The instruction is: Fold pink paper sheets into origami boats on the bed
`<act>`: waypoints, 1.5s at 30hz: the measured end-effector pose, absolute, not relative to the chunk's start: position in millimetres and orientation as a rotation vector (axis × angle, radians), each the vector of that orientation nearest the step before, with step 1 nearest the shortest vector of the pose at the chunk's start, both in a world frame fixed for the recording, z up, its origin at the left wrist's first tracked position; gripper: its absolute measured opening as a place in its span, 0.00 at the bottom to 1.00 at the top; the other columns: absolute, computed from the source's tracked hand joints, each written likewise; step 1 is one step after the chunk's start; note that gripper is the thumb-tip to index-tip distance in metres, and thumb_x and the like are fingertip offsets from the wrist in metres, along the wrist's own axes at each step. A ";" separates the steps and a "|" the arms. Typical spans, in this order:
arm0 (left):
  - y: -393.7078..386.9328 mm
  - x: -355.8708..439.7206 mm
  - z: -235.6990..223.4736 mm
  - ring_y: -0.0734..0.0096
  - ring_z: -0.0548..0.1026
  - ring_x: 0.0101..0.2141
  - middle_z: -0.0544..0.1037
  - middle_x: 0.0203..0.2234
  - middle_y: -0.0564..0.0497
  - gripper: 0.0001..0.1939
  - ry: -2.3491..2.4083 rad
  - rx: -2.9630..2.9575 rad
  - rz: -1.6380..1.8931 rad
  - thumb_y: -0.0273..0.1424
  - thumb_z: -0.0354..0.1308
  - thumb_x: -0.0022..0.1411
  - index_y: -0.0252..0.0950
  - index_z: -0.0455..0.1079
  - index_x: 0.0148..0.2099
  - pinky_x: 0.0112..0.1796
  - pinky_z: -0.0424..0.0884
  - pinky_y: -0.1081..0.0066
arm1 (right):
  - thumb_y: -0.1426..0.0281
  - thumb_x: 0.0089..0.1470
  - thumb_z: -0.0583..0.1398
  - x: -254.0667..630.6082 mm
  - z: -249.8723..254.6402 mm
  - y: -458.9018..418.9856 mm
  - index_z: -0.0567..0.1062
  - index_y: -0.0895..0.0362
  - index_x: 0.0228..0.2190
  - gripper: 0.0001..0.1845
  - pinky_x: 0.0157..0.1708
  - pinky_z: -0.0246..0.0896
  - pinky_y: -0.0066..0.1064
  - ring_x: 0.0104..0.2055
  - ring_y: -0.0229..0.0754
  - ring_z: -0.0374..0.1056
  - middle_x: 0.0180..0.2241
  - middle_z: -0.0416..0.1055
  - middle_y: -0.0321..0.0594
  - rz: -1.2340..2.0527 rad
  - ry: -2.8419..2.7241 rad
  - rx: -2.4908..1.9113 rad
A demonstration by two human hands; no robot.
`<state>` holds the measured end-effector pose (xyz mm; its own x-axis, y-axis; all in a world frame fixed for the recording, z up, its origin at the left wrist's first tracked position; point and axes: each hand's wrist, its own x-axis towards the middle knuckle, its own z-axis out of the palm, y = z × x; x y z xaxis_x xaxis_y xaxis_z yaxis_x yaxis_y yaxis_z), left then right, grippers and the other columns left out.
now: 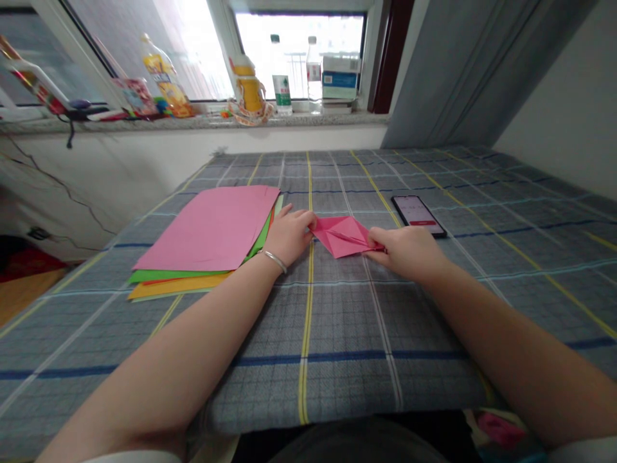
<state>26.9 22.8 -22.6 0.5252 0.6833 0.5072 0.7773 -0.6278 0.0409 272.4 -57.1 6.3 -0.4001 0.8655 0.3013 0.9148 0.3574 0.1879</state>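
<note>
Plaid bedspread (308, 379), folded pink paper (343, 235) on it.
Left grip (289, 235) and right grip (407, 254) pinch its corners; coloured paper stack (207, 231) left of them.

Before me, a stack of coloured paper sheets (207, 228), pink uppermost over green, orange and yellow, lies on a checked grey-blue cover (482, 308). To my right, a smartphone (418, 215) lies face up, its screen lit. Beyond, on a speckled stone windowsill (193, 123), stand a yellow-labelled plastic bottle (166, 80), a green-labelled bottle (282, 90), a clear plastic bottle (313, 74) and a blue-and-white box (340, 77). Far right: a grey curtain (463, 71).
</note>
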 end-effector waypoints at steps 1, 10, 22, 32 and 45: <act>22.7 27.2 -22.9 0.63 0.75 0.41 0.78 0.36 0.51 0.06 -1.254 -2.567 -0.743 0.24 0.55 0.58 0.37 0.68 0.39 0.58 0.56 0.54 | 0.52 0.57 0.55 272.5 6.3 -57.1 0.73 0.53 0.33 0.17 0.23 0.35 0.31 0.24 0.41 0.67 0.25 0.76 0.37 -0.504 -2.462 -1.636; 20.2 27.3 -21.8 0.60 0.68 0.53 0.70 0.53 0.47 0.20 -1.135 -2.631 -0.761 0.23 0.56 0.56 0.38 0.65 0.52 0.56 0.60 0.56 | 0.45 0.50 0.58 274.1 3.7 -56.6 0.72 0.52 0.40 0.26 0.22 0.35 0.30 0.24 0.44 0.68 0.25 0.76 0.36 -0.507 -2.410 -1.677; 29.8 15.0 -20.5 0.61 0.75 0.41 0.78 0.38 0.49 0.05 -1.126 -2.629 -0.647 0.28 0.55 0.60 0.39 0.72 0.37 0.50 0.64 0.56 | 0.54 0.56 0.58 285.6 7.4 -53.9 0.73 0.54 0.28 0.17 0.23 0.37 0.30 0.26 0.41 0.68 0.24 0.75 0.36 -0.505 -2.582 -1.479; 24.0 13.8 -14.5 0.62 0.77 0.34 0.79 0.29 0.49 0.08 -1.066 -2.454 -0.470 0.32 0.52 0.63 0.38 0.72 0.35 0.54 0.61 0.53 | 0.53 0.56 0.57 284.4 9.6 -56.0 0.74 0.54 0.31 0.17 0.23 0.34 0.31 0.23 0.40 0.65 0.22 0.73 0.37 -0.594 -2.634 -1.515; 23.7 18.7 -20.3 0.60 0.72 0.49 0.74 0.50 0.46 0.11 -1.183 -2.579 -0.798 0.29 0.52 0.63 0.38 0.69 0.48 0.54 0.63 0.55 | 0.48 0.53 0.58 284.3 5.7 -53.3 0.72 0.52 0.32 0.20 0.22 0.39 0.29 0.24 0.41 0.67 0.25 0.75 0.36 -0.409 -2.400 -1.668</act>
